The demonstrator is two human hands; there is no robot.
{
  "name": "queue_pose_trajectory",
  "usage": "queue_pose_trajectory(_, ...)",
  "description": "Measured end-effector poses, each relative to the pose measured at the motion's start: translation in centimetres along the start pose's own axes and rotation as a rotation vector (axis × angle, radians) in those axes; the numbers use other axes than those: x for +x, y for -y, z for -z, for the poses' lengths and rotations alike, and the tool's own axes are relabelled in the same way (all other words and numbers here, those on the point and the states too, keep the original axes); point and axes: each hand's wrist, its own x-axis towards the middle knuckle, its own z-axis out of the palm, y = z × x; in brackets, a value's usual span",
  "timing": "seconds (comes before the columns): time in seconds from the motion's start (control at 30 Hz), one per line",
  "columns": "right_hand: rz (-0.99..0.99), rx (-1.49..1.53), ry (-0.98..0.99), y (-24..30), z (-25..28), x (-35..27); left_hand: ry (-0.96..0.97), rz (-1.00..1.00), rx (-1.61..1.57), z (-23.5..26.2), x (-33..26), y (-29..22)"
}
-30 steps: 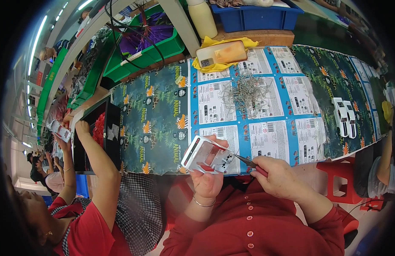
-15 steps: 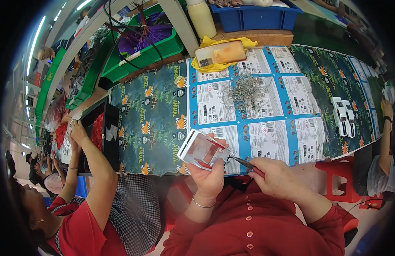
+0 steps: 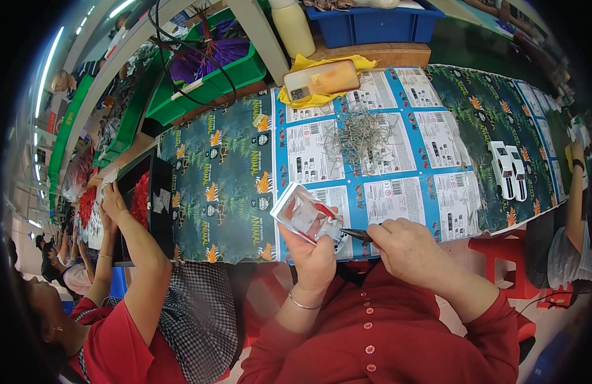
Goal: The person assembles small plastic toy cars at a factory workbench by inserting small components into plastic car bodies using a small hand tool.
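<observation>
1. Left hand [image 3: 312, 256]: closed around a white plastic shell [image 3: 302, 214], gripping it from below, fingers partly hidden by it. A bracelet [image 3: 304, 304] circles the wrist.
2. Right hand [image 3: 408, 246]: wrapped around the handles of a pair of pliers [image 3: 357, 234], which point left toward the shell.
3. Plier tips at the right end of the shell. Cannot tell whether the jaws are pinching anything; detail too small.
4. Shell position: held tilted in the left hand, over the near edge of the table [image 3: 228, 224], in front of the person's red shirt [image 3: 398, 326].
5. Table covered in printed sheets, green at both sides, white and blue in the middle.
6. Beyond the hands: loose pile of thin metal wires [image 3: 366, 137]. Farther back, a phone [image 3: 324, 79] lying on a yellow cloth [image 3: 302, 100].
7. Right part of table: two white car-shaped pieces [image 3: 508, 171], side by side.
8. Back edge: green bin [image 3: 248, 72] with purple pieces [image 3: 203, 63], pale yellow bottle [image 3: 292, 31], blue bin [image 3: 379, 29].
9. Left: a co-worker's hands [image 3: 113, 203] beside a black box [image 3: 160, 224] holding red material [image 3: 141, 200].
</observation>
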Motion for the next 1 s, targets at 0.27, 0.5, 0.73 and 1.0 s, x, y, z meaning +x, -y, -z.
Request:
queue_pose_trajectory(0.27, 0.11, -0.26, -0.002, 0.4, 1.6, 0.3, 0.046, 0.047, 0.048, 0.3, 0.0, 0.6)
queue_pose_trajectory(0.5, 0.182, -0.296, 0.077, -0.2, 2.3, 1.0, 0.103, -0.022, 0.194, -0.4, -0.4, 0.5)
queue_pose_trajectory(0.73, 0.169, -0.271, 0.042, -0.1, 2.2, 0.8, 0.062, 0.071, 0.009, -0.6, -0.2, 0.0)
queue_pose_trajectory(1.0, 0.127, -0.248, 0.075, -0.2, 2.2, 0.4, 0.042, 0.122, -0.052, -0.6, 0.0, 0.0)
